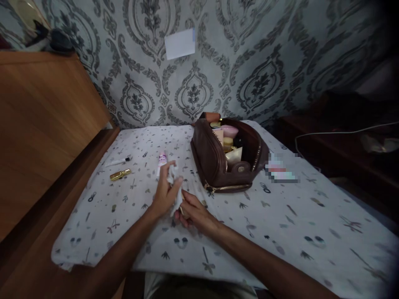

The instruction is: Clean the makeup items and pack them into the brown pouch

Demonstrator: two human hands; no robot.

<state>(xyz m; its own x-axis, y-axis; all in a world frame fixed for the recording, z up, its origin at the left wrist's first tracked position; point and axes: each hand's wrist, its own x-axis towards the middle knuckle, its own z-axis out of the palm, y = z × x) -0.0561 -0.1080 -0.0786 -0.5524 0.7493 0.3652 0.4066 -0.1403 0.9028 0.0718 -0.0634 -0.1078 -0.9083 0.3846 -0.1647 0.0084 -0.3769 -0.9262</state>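
My left hand (164, 192) is closed around a crumpled white tissue (178, 201), its fingers curled over the top of it. Against the lower end of the tissue, my right hand (195, 212) is closed with its fingers pinched together. A small pale gold item shows between those fingers, too covered to name. Just behind my left hand lies a small white and pink tube (162, 159). To the right of both hands stands a brown leather makeup bag (209, 153), unzipped, with cosmetics inside, among them a pink item (230, 131).
A gold lipstick tube (120, 175) and a thin brush (116, 162) lie on the left of the patterned cloth (118, 220). A blurred-out packet (282, 169) lies right of the bag. Wooden furniture (46, 124) borders the left; a patterned wall (193, 89) rises behind.
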